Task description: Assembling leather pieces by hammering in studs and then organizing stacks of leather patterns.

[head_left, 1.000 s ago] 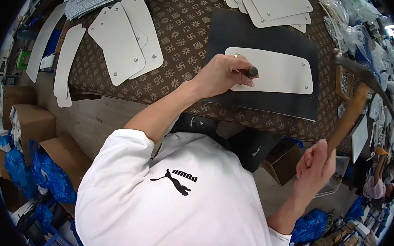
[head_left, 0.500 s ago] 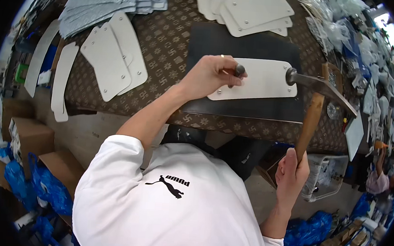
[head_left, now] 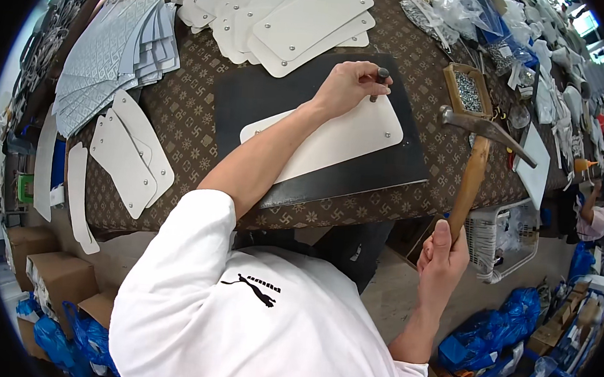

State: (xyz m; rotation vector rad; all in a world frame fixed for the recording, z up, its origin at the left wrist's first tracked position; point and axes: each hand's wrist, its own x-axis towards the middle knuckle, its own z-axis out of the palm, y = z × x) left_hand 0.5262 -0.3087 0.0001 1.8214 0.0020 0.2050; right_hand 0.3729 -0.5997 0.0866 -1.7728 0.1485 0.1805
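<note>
My left hand (head_left: 347, 92) pinches a short dark metal rod, like a punch or rivet setter (head_left: 382, 75), upright over the upper right corner of a white rounded panel (head_left: 333, 145). A small metal stud (head_left: 388, 135) shows at the panel's lower right corner. Beneath the panel lies a black mat (head_left: 241, 104), and my left forearm crosses above both. My right hand (head_left: 445, 265) grips the wooden handle of a hammer (head_left: 472, 174), its metal head raised to the right of the mat, apart from the punch.
Stacked white panels with studs (head_left: 314, 21) lie behind the mat. Grey-blue patterned sheets (head_left: 108, 56) and more white panels (head_left: 125, 165) are at the left. A small box of metal fasteners (head_left: 467, 90) stands right, near plastic bags (head_left: 461, 14). A white basket (head_left: 502, 237) is below the table.
My left hand has carried the punch from the panel's left part to its upper right corner. The hammer head no longer overlaps the panel's right end. The whole view has turned.
</note>
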